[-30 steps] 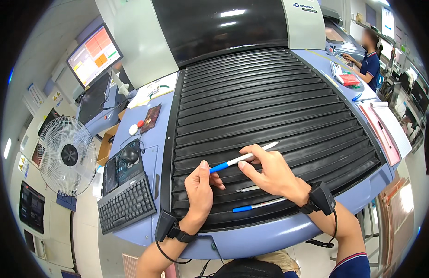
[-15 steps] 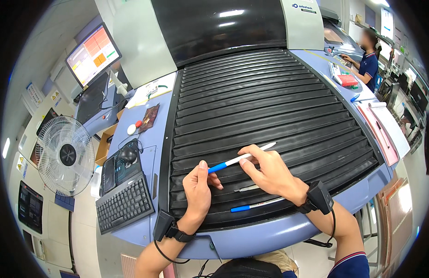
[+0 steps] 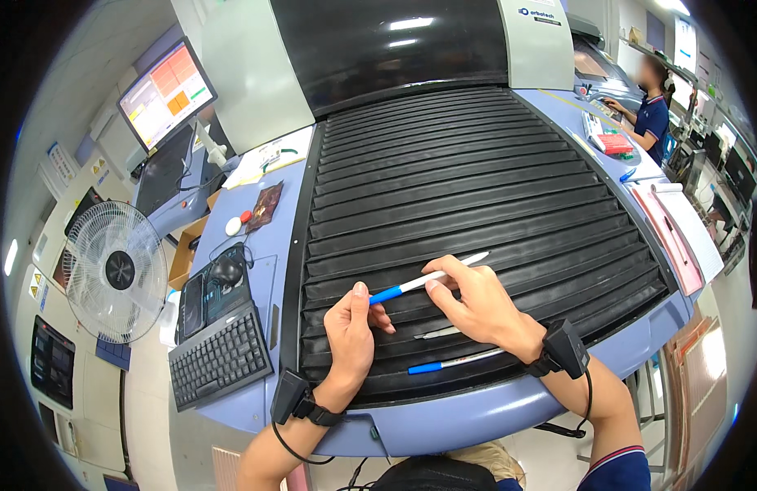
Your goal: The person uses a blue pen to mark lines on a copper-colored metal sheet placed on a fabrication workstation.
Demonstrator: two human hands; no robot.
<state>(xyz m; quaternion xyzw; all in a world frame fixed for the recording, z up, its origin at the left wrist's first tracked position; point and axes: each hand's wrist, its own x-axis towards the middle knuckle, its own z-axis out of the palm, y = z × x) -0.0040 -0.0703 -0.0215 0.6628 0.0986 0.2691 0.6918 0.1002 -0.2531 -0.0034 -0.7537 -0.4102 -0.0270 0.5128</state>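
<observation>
Between my two hands is a pen with a white barrel (image 3: 414, 284) and a blue cap (image 3: 386, 295). My left hand (image 3: 350, 334) pinches the capped end between thumb and fingers. Closed round the barrel with thumb and forefinger is my right hand (image 3: 483, 307); the pen's pale far end shows beyond it. Below, on the black ribbed cover (image 3: 444, 188), lies a second blue-capped pen (image 3: 425, 368), its other end hidden behind my right wrist. A thin pale pointed piece (image 3: 432, 334) lies between the two pens, partly covered by my right hand.
Left of the cover are a keyboard (image 3: 220, 358), a mouse (image 3: 225, 272) and a brown packet (image 3: 266, 205). A fan (image 3: 119, 270) and a monitor (image 3: 167, 92) stand farther left. Papers (image 3: 681, 225) lie on the right ledge. A person (image 3: 653, 114) sits at the far right.
</observation>
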